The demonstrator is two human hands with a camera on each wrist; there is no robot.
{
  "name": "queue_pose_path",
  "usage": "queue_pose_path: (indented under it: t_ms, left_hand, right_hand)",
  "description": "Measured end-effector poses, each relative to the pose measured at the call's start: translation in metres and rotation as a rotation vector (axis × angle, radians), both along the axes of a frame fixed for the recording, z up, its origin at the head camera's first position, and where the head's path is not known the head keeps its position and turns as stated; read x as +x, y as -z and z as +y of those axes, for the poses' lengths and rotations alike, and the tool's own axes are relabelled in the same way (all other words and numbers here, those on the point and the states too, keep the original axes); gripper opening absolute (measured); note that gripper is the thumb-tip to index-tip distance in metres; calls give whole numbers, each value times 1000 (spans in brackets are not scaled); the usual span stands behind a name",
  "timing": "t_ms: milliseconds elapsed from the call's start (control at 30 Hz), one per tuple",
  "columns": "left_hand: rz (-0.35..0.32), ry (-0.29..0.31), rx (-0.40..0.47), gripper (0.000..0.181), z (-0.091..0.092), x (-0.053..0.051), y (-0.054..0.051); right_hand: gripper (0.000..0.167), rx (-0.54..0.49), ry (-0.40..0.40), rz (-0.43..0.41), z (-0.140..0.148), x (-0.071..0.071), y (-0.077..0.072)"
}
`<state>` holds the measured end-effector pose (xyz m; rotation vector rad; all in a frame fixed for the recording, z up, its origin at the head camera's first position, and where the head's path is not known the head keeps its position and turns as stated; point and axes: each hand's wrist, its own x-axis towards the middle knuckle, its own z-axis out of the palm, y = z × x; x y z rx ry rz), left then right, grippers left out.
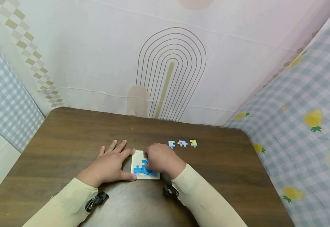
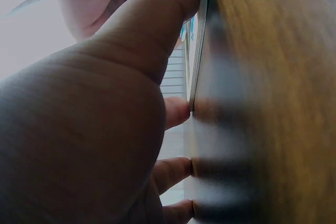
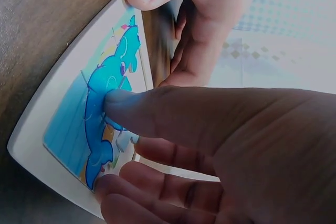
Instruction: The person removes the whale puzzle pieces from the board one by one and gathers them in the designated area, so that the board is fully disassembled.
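A small jigsaw puzzle in a pale square tray [image 1: 134,156] lies on the table, partly filled with blue pieces [image 1: 138,170] that picture a blue animal. My left hand [image 1: 110,164] is spread flat at the tray's left side, with the thumb at the near corner and the index finger at the far one. Over the tray's right part, my right hand [image 1: 163,159] holds a puzzle piece [image 3: 116,121] between thumb and curled fingers. The right thumb [image 3: 131,109] presses on the blue picture in the right wrist view. Much of that piece is hidden by the hand.
Three loose puzzle pieces [image 1: 182,143] lie in a row beyond the right hand. A bit of teal [image 1: 177,154] shows behind the right wrist. The brown table [image 1: 224,176] meets a white patterned cloth [image 1: 102,63] at its back, and checked cloths hang at both sides.
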<state>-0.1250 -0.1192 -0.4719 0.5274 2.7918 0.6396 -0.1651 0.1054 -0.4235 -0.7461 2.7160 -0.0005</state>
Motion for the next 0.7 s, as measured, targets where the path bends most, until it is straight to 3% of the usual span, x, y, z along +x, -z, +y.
queue_pose_path:
  t_ms: [400,700]
  left_hand:
    - [5,1,1,109,-1,0,0]
    - [-2,6,12,108,-1,0,-1]
  right_hand:
    - [24,-24,21,21,1,3,1]
    - [23,-80,6,145,0,27,4]
